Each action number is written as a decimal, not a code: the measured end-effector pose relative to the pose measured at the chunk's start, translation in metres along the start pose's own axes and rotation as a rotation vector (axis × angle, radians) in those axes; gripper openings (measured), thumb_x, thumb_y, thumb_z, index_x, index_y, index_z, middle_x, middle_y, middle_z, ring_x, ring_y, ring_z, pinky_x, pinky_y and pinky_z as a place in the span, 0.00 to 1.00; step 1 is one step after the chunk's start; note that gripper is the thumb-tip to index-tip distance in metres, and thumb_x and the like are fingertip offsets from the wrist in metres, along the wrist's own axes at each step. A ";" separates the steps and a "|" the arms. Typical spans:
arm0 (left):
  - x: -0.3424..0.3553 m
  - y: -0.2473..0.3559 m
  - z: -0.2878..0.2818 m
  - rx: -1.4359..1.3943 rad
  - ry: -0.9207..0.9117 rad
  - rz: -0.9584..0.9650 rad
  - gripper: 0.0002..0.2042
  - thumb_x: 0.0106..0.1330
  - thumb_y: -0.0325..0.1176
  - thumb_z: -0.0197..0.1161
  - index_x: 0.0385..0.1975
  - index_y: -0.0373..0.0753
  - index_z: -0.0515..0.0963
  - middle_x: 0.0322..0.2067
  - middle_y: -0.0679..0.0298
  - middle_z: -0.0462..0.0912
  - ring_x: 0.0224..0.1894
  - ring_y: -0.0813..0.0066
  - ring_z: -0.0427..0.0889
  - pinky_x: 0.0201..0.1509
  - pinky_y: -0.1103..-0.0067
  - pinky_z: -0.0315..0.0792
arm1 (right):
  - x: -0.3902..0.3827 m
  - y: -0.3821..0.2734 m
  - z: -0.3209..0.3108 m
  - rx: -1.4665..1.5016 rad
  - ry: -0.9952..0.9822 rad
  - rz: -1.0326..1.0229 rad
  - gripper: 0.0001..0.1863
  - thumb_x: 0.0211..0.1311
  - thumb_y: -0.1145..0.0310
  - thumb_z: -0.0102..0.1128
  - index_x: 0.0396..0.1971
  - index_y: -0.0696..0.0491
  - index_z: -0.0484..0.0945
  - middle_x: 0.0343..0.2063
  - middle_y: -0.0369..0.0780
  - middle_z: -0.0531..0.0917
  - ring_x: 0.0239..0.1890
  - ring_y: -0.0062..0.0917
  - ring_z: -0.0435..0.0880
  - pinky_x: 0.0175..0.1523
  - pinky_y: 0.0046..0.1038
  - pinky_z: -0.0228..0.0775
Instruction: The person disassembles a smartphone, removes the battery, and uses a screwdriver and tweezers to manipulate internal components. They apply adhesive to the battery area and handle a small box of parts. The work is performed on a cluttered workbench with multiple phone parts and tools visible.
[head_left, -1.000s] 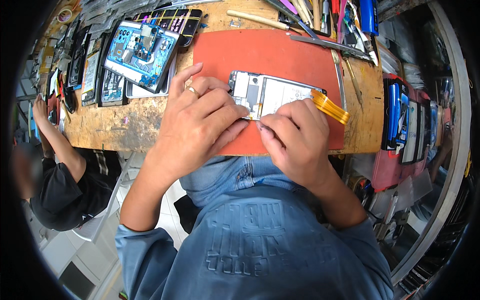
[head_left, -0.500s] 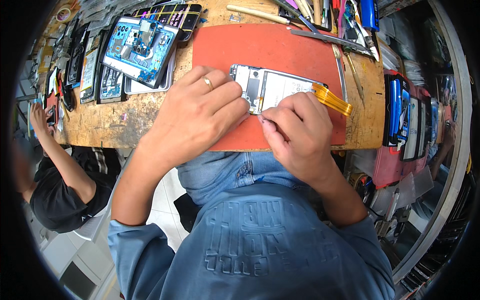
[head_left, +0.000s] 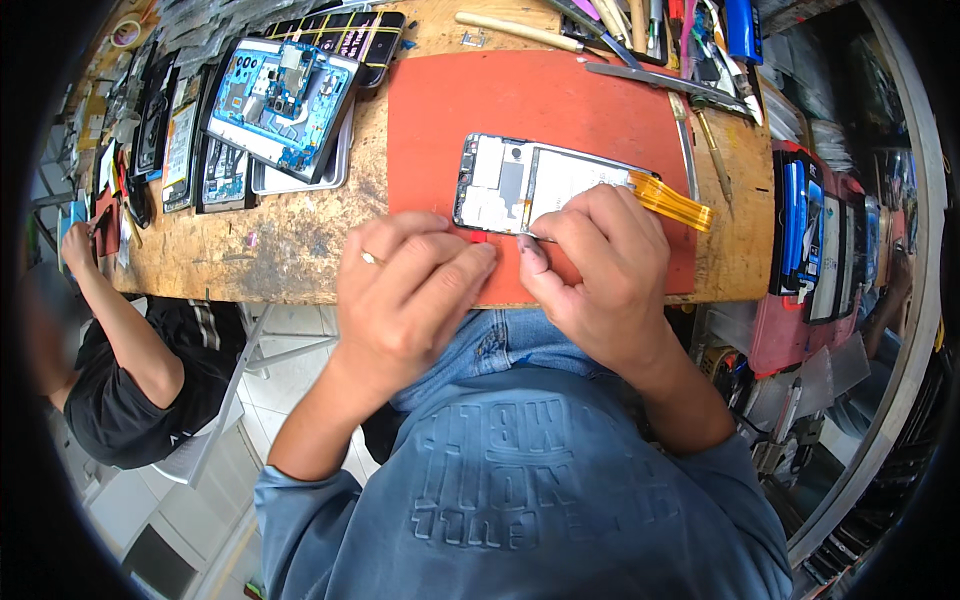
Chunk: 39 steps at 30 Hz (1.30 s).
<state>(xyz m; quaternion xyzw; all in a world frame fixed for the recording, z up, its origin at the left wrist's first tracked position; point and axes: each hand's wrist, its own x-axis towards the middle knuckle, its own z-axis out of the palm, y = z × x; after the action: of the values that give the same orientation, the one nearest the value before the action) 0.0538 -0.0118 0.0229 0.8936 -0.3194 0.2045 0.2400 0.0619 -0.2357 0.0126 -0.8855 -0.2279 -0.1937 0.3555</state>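
An opened smartphone (head_left: 510, 190) lies on the red mat (head_left: 430, 110), its white battery (head_left: 575, 175) and inner parts exposed. A golden flex cable (head_left: 672, 202) runs out from its right end. My right hand (head_left: 605, 270) is at the phone's near edge, thumb and forefinger pinched together there. Between them shows a small thin grey bit, too little to name. My left hand (head_left: 405, 290) is apart from the phone, left of and nearer than its corner, with fingers bent and drawn together. A tiny bright red piece (head_left: 478, 237) shows at its fingertips; what they hold is unclear.
Opened phones with bare circuit boards (head_left: 285, 105) are stacked at the left. Metal tweezers (head_left: 660, 78) and assorted hand tools lie at the back right. Blue-cased parts (head_left: 800, 230) sit beyond the bench's right end. A co-worker's arm (head_left: 130, 325) is at far left.
My left hand has drawn back toward me and off the phone's left end, uncovering that corner and the red piece. My right hand stays pinched at the near edge.
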 end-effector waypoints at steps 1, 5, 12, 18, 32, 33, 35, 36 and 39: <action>-0.003 0.006 0.003 0.036 0.014 -0.019 0.14 0.56 0.30 0.78 0.43 0.41 0.90 0.36 0.66 0.86 0.46 0.65 0.86 0.48 0.67 0.75 | 0.000 0.000 0.000 0.008 0.002 -0.002 0.16 0.46 0.78 0.80 0.35 0.52 0.83 0.32 0.39 0.79 0.34 0.36 0.82 0.38 0.40 0.71; -0.005 0.008 0.013 0.056 0.041 -0.043 0.16 0.55 0.30 0.76 0.45 0.41 0.91 0.37 0.68 0.87 0.44 0.68 0.87 0.46 0.70 0.74 | -0.001 0.002 0.001 -0.014 -0.001 -0.009 0.17 0.46 0.79 0.80 0.37 0.52 0.84 0.32 0.38 0.79 0.33 0.36 0.81 0.37 0.40 0.71; -0.005 0.013 0.013 0.173 0.039 -0.018 0.14 0.58 0.32 0.73 0.45 0.41 0.91 0.38 0.68 0.88 0.45 0.70 0.87 0.45 0.72 0.74 | 0.002 0.000 -0.003 0.003 -0.045 -0.026 0.17 0.47 0.80 0.79 0.38 0.53 0.86 0.31 0.38 0.78 0.32 0.34 0.79 0.36 0.38 0.70; -0.002 0.016 0.010 0.177 -0.007 -0.039 0.15 0.59 0.32 0.73 0.46 0.41 0.91 0.39 0.69 0.88 0.46 0.70 0.87 0.47 0.71 0.74 | -0.001 0.001 -0.005 0.024 -0.074 -0.010 0.15 0.51 0.79 0.77 0.40 0.53 0.86 0.34 0.37 0.78 0.35 0.33 0.79 0.38 0.37 0.70; -0.002 0.019 0.014 0.152 -0.003 -0.089 0.15 0.60 0.34 0.77 0.48 0.44 0.92 0.39 0.70 0.89 0.48 0.68 0.86 0.55 0.68 0.72 | -0.012 -0.001 -0.014 0.005 -0.028 0.056 0.14 0.51 0.79 0.78 0.39 0.56 0.86 0.36 0.39 0.79 0.34 0.33 0.79 0.41 0.36 0.70; -0.002 0.020 0.014 0.156 -0.007 -0.090 0.15 0.60 0.34 0.77 0.48 0.45 0.92 0.39 0.70 0.89 0.48 0.68 0.86 0.56 0.68 0.72 | -0.010 -0.001 -0.015 -0.010 -0.034 0.041 0.14 0.51 0.78 0.78 0.39 0.56 0.85 0.36 0.39 0.79 0.34 0.34 0.79 0.40 0.36 0.70; -0.004 0.021 0.014 0.165 -0.016 -0.090 0.14 0.61 0.35 0.77 0.48 0.45 0.92 0.40 0.70 0.88 0.48 0.68 0.86 0.58 0.67 0.71 | -0.009 -0.001 -0.016 -0.034 -0.049 0.025 0.14 0.52 0.78 0.78 0.38 0.55 0.85 0.35 0.39 0.79 0.33 0.34 0.80 0.39 0.37 0.72; 0.000 0.021 0.011 0.156 -0.045 -0.093 0.14 0.62 0.34 0.77 0.48 0.44 0.92 0.39 0.70 0.88 0.48 0.68 0.86 0.60 0.66 0.71 | -0.006 -0.001 -0.017 -0.051 -0.051 0.019 0.14 0.52 0.78 0.78 0.39 0.55 0.85 0.35 0.40 0.79 0.33 0.34 0.80 0.39 0.37 0.73; 0.007 0.027 -0.002 0.132 -0.086 -0.111 0.13 0.63 0.32 0.76 0.48 0.44 0.91 0.39 0.70 0.86 0.47 0.68 0.85 0.63 0.64 0.70 | -0.015 -0.013 -0.028 0.034 -0.078 0.033 0.13 0.53 0.77 0.78 0.40 0.56 0.85 0.35 0.41 0.81 0.33 0.35 0.82 0.38 0.38 0.76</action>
<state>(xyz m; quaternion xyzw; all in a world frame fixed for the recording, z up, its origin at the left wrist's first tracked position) 0.0402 -0.0324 0.0362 0.9318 -0.2650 0.1732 0.1775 0.0376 -0.2518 0.0312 -0.8899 -0.2300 -0.1492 0.3645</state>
